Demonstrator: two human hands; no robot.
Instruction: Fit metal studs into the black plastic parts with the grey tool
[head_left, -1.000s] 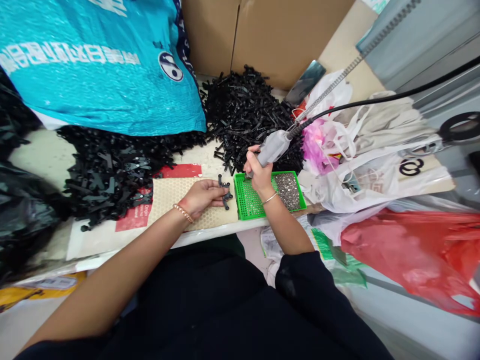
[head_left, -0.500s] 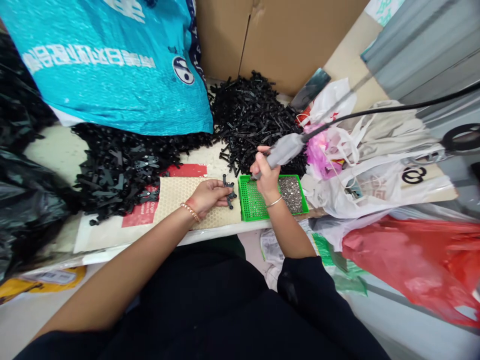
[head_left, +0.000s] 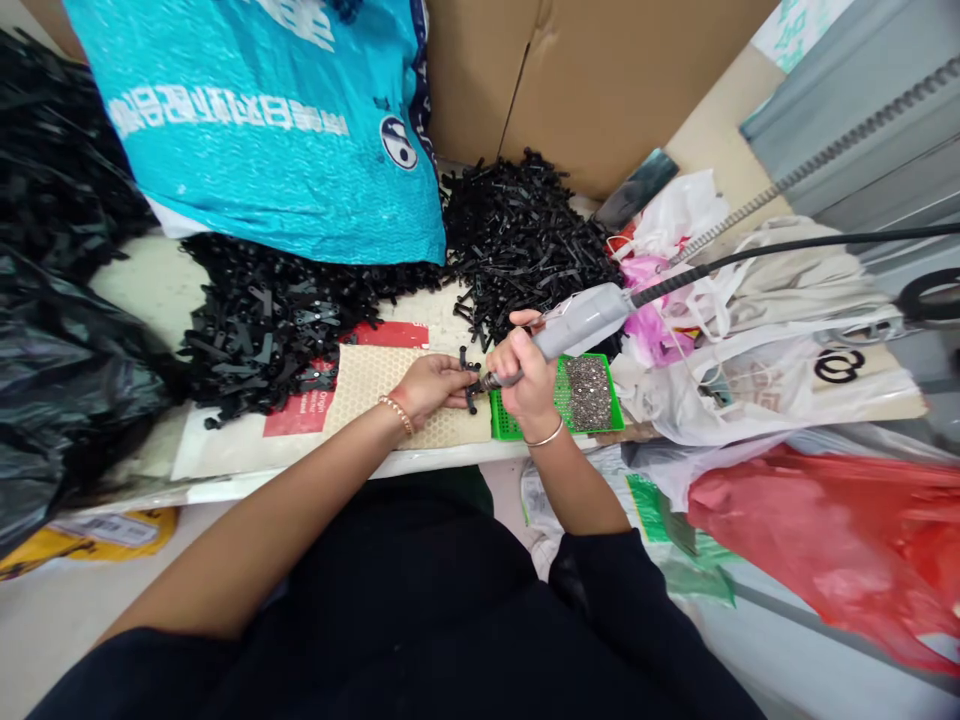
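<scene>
My left hand (head_left: 433, 387) pinches a small black plastic part (head_left: 471, 398) above the right side of a honeycomb-patterned mat (head_left: 375, 385). Wrapped in my right hand (head_left: 526, 375) is a grey electric screwdriver (head_left: 583, 318) with a black cable. Its tip points left and meets the black part, or comes very close to it; my fingers partly hide the spot. Under my right hand lies a green perforated tray (head_left: 507, 425), with many small metal screws (head_left: 589, 393) gathered at its right end.
Heaps of black parts lie at the back (head_left: 525, 240) and left (head_left: 247, 330). A blue woven bag (head_left: 285, 150) rests over the left heap. Plastic bags (head_left: 757, 380) crowd the right, and a coiled cord (head_left: 825, 150) slants above them.
The screwdriver in my right hand has moved left and down from over the tray to the black part. My left hand keeps its hold. The whole view has shifted slightly.
</scene>
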